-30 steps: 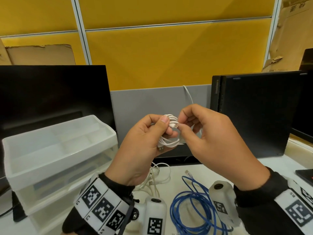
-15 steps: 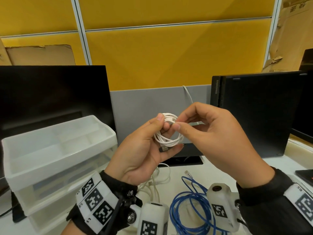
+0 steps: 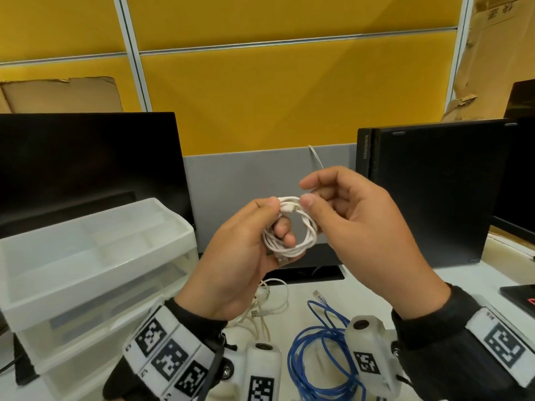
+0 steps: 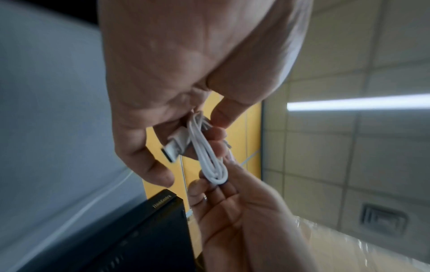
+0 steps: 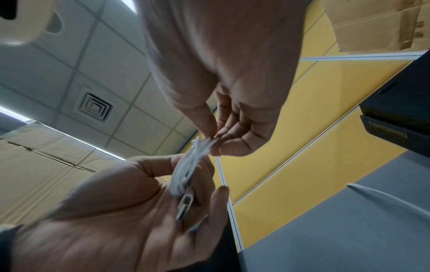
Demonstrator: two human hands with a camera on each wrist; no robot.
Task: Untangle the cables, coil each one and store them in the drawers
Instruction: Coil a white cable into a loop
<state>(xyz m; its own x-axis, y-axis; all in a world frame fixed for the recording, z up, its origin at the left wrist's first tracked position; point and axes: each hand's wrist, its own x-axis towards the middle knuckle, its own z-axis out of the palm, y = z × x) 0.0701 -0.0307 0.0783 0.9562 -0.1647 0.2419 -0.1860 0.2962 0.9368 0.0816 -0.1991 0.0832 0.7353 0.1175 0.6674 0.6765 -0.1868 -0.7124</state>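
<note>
A small white cable coil (image 3: 292, 227) (image 4: 209, 152) (image 5: 188, 165) hangs in the air between both hands, above the desk. My left hand (image 3: 254, 227) pinches the coil's top with its thumb and has fingers through the loop; a USB plug (image 4: 174, 147) sticks out beside them. My right hand (image 3: 309, 198) pinches the coil's upper right side between thumb and forefinger. A blue network cable (image 3: 321, 351) lies loosely looped on the desk below. A cream-white cable (image 3: 266, 302) lies tangled beside it. The translucent drawer unit (image 3: 86, 273) stands at the left.
A black monitor (image 3: 86, 163) stands behind the drawer unit, and a black computer case (image 3: 434, 192) stands at the right. A grey and yellow partition (image 3: 260, 111) closes the back. A dark flat object (image 3: 521, 299) lies at the right edge of the desk.
The coil has turned to show its open loop. My left thumb slid up to its top, and my right hand opened up, now pinching only with thumb and forefinger.
</note>
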